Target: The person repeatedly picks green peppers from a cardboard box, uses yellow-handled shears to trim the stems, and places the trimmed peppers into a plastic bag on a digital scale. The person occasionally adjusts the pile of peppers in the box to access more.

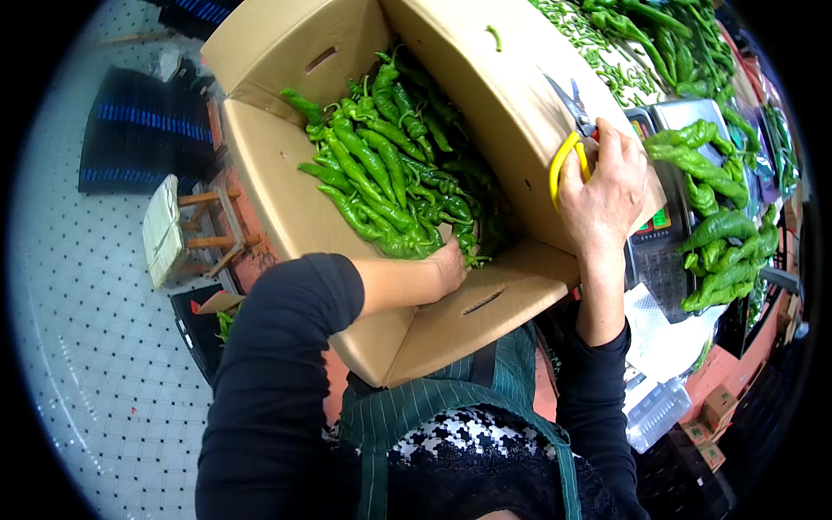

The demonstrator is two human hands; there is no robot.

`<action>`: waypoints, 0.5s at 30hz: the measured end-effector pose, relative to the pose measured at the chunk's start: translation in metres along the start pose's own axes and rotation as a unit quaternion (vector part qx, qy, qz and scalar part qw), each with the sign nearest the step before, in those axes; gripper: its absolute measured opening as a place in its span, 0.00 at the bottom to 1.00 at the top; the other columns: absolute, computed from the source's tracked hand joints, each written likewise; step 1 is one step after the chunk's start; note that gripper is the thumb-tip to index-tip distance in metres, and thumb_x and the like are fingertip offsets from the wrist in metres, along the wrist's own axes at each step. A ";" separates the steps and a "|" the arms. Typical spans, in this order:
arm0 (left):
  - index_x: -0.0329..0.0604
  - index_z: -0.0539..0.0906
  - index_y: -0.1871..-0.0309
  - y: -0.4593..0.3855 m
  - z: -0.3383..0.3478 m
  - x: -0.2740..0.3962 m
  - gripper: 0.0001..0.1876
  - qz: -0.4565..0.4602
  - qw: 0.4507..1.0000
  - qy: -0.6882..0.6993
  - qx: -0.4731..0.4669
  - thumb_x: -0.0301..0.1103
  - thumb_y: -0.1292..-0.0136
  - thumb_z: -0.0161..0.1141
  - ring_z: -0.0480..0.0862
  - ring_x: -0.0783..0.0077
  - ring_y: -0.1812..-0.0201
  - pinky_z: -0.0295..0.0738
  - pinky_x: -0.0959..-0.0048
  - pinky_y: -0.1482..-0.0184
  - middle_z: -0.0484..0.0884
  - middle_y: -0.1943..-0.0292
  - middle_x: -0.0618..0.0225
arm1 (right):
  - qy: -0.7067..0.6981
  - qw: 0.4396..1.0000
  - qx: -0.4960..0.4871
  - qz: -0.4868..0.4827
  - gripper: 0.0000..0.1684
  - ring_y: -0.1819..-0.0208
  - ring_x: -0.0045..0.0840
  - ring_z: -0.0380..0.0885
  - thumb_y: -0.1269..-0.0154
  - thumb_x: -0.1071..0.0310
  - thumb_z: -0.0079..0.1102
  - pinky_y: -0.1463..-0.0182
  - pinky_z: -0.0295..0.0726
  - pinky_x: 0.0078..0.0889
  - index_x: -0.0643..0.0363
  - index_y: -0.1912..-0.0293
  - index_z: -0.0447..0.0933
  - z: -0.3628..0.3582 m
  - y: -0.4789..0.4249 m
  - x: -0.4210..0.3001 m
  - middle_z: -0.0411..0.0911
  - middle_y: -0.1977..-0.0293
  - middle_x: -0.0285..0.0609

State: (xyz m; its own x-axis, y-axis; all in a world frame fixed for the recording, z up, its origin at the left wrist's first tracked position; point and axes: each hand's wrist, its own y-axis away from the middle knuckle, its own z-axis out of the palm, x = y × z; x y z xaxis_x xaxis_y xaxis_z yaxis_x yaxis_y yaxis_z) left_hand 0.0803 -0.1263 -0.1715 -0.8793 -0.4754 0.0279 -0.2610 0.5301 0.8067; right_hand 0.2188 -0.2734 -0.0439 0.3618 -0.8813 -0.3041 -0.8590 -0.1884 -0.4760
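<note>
An open cardboard box (266, 188) stands before me, with a heap of long green peppers (370, 162) inside. My left hand (448, 268) reaches down into the box at the near edge of the heap. Its fingers are hidden among the peppers, so I cannot tell whether they grip one. On the box's right flap, my right hand (610, 185) holds a pair of scissors (560, 168) with yellow handles. The scissor blades stand apart and point away from me. A short piece of green stem (494, 38) lies farther up the same flap.
At the right, a digital scale (681, 112) stands near piled green peppers (728, 253). Cut stems (627, 75) are scattered behind it. Clear plastic trays (656, 413) and white sheets (666, 341) are nearer me. A wooden stool (162, 231) and black crates (140, 133) are at the left.
</note>
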 end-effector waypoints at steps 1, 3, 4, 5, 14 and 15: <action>0.49 0.71 0.35 -0.008 0.000 0.002 0.29 -0.011 0.999 -0.021 -0.024 0.44 0.40 0.57 0.71 0.55 0.38 0.59 0.46 0.36 0.77 0.45 0.56 | 0.000 1.000 0.006 -0.002 0.23 0.53 0.42 0.74 0.49 0.64 0.62 0.48 0.70 0.44 0.61 0.51 0.76 0.001 0.000 -0.001 0.76 0.58 0.50; 0.56 0.69 0.33 -0.016 0.013 -0.005 0.31 -0.030 0.997 0.058 -0.051 0.44 0.42 0.60 0.71 0.52 0.38 0.60 0.42 0.37 0.75 0.44 0.56 | -0.001 1.000 0.007 0.004 0.23 0.52 0.42 0.73 0.49 0.64 0.62 0.47 0.70 0.45 0.61 0.51 0.76 0.005 0.002 0.001 0.76 0.57 0.50; 0.58 0.67 0.32 -0.023 0.028 -0.014 0.35 -0.011 0.994 0.108 -0.025 0.43 0.46 0.64 0.70 0.51 0.36 0.57 0.42 0.36 0.74 0.42 0.56 | -0.012 1.000 0.007 0.008 0.24 0.52 0.42 0.73 0.49 0.64 0.62 0.47 0.69 0.45 0.61 0.51 0.76 0.005 0.002 0.001 0.76 0.57 0.49; 0.59 0.65 0.30 -0.028 0.044 -0.020 0.39 0.008 0.987 0.159 0.001 0.41 0.49 0.67 0.68 0.49 0.35 0.55 0.41 0.34 0.72 0.41 0.55 | -0.008 1.000 0.012 0.005 0.24 0.52 0.42 0.73 0.49 0.63 0.62 0.47 0.69 0.45 0.61 0.51 0.76 0.006 0.003 0.002 0.76 0.58 0.48; 0.59 0.69 0.34 -0.015 0.046 -0.024 0.45 0.053 0.992 0.103 0.057 0.42 0.62 0.73 0.68 0.59 0.36 0.58 0.52 0.37 0.73 0.41 0.60 | -0.027 0.999 0.006 0.033 0.22 0.52 0.41 0.72 0.50 0.63 0.63 0.48 0.69 0.45 0.60 0.54 0.75 0.004 0.003 0.003 0.75 0.59 0.47; 0.58 0.70 0.35 -0.015 0.043 -0.024 0.44 0.051 0.991 0.121 0.032 0.42 0.63 0.73 0.70 0.61 0.37 0.62 0.56 0.41 0.73 0.42 0.61 | -0.028 0.999 0.002 0.034 0.22 0.52 0.41 0.72 0.50 0.63 0.63 0.48 0.69 0.45 0.59 0.54 0.75 0.003 0.003 0.002 0.75 0.59 0.47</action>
State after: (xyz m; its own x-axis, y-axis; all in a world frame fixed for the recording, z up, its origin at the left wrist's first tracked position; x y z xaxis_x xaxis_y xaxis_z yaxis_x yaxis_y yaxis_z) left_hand 0.0879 -0.0928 -0.2100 -0.7829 -0.5674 0.2552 -0.2072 0.6246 0.7529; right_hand 0.2181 -0.2743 -0.0485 0.3230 -0.8663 -0.3811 -0.8804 -0.1274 -0.4567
